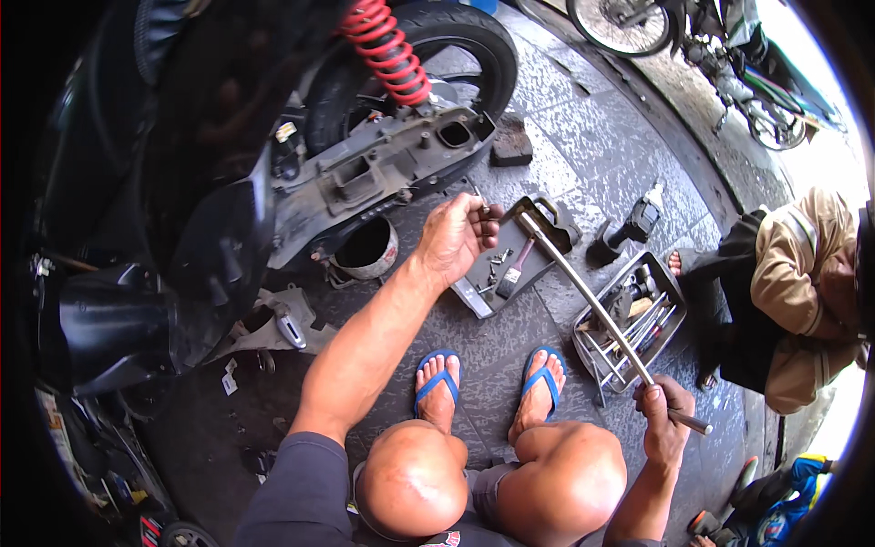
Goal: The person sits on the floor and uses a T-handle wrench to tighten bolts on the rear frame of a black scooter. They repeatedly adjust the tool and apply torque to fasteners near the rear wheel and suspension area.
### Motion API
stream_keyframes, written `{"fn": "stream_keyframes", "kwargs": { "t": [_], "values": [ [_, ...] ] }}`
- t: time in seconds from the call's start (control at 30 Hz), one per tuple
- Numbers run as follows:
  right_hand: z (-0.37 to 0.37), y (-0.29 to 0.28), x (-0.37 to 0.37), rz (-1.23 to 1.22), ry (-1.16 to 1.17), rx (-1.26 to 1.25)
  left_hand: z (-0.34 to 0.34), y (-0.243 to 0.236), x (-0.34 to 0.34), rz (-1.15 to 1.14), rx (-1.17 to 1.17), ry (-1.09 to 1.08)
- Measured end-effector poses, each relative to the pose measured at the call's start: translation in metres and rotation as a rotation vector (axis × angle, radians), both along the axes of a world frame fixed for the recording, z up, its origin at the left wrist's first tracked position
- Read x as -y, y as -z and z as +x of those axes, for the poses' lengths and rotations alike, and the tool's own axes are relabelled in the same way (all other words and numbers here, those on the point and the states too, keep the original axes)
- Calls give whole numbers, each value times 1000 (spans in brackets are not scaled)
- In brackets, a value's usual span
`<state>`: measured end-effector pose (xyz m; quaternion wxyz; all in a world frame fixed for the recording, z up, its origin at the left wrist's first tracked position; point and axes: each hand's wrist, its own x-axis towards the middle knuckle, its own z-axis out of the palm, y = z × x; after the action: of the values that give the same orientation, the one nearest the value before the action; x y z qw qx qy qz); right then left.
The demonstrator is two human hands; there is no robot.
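Note:
My right hand (665, 421) is closed around the handle end of a long T-handle socket wrench (591, 296). The wrench's shaft slants up and left, so its tip lies over a dark scooter cover (540, 273) on the floor. My left hand (458, 237) has its fingers curled in a pinch, left of that tip; something small and metallic shows at the fingertips, too small to name. Inside the cover lie several loose bolts (493, 275) and a paintbrush (516, 270). Beyond my left hand is the scooter's exposed engine case (365, 178).
A tool basket (676, 321) stands right of my feet, with a cordless impact wrench (635, 219) behind it. A bowl (375, 264) sits under the engine case, and a dark block (512, 146) near the rear wheel (497, 55). Another person (802, 273) sits at the right.

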<state>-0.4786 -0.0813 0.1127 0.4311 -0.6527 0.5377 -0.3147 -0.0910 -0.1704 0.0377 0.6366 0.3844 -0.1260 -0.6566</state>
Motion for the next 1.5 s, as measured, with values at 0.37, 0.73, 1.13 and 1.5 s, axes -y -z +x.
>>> {"fn": "stream_keyframes", "kwargs": {
  "t": [0.37, 0.73, 1.13, 1.5],
  "values": [
    [44, -48, -15, -195, -198, -78, 0, -50, -57, -192, -324, -230],
    [86, -101, -20, -615, -407, -393, 14, -54, -78, -242, -441, -406],
    [153, -78, -68, 47, -240, -161, 70, -15, -91, -251, -492, -454],
    [201, -3, -76, -121, -233, -244, 109, 5, -87, -51, -125, -587]
  ]
}}
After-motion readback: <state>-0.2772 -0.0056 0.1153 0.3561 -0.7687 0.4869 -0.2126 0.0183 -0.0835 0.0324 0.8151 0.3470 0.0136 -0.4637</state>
